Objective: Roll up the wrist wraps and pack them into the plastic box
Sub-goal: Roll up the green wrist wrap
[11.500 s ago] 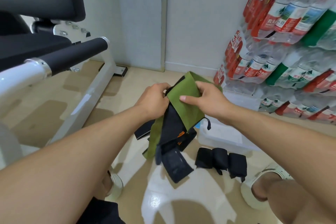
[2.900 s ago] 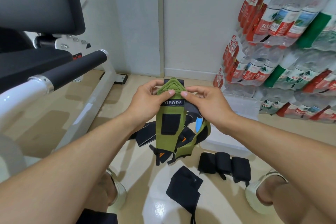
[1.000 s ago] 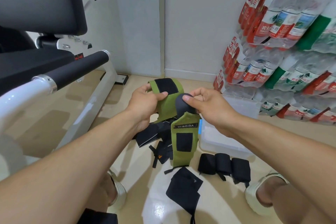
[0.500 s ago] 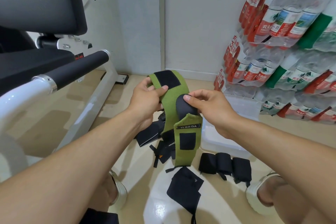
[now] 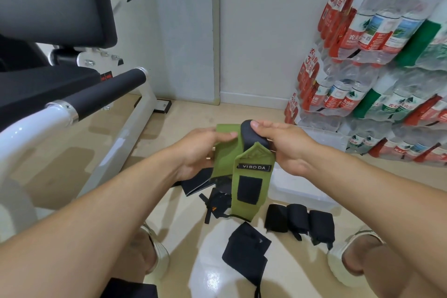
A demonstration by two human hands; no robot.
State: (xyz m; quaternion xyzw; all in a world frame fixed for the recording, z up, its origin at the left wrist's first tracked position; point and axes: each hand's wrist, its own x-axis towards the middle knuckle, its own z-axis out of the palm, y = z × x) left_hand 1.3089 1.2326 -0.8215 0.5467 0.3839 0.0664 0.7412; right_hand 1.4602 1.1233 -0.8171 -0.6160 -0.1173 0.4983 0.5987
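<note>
Head view: left hand (image 5: 196, 150) and right hand (image 5: 285, 145) both pinch the green wrist wrap (image 5: 246, 176) at chest height, fingers curled round its partly rolled black end; the labelled tail hangs down. Below, on the floor (image 5: 72, 152), three rolled black wraps (image 5: 298, 221) lie beside the plastic box (image 5: 300, 189); a loose black wrap (image 5: 245, 253) lies nearer.

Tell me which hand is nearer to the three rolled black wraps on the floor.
Right. The right hand is above the three rolled black wraps, slightly to their left; the left hand is farther left, gripping the green wrap.
</note>
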